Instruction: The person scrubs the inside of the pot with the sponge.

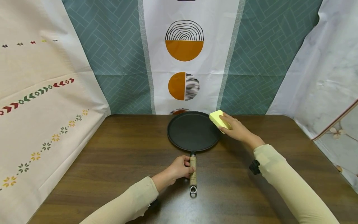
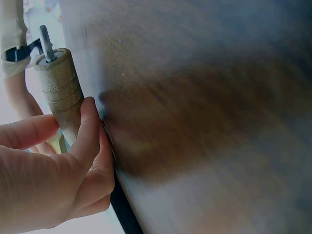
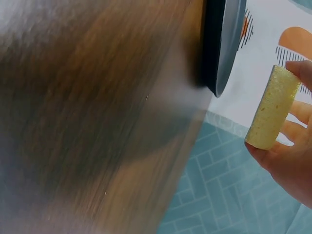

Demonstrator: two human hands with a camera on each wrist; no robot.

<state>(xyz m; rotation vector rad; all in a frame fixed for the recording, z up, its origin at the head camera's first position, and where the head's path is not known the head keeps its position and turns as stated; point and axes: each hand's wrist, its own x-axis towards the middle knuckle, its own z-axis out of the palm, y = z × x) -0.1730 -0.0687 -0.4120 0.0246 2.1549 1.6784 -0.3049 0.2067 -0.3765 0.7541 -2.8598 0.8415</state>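
Observation:
A flat black round pan (image 1: 193,130) lies on the dark wooden table (image 1: 120,155), near the far edge. Its wooden handle (image 1: 193,173) points toward me and ends in a metal ring. My left hand (image 1: 179,168) grips that handle (image 2: 61,97), fingers curled round it from the left. My right hand (image 1: 237,129) holds a yellow sponge (image 1: 219,120) just above the pan's right rim. In the right wrist view the sponge (image 3: 272,108) sits pinched between fingers and thumb, a short way off the pan's edge (image 3: 219,48).
Patterned cloth backdrops stand close behind the table and along both sides. A white panel with orange half-circles (image 1: 184,46) hangs right behind the pan. Bare wood stretches left and right of the pan.

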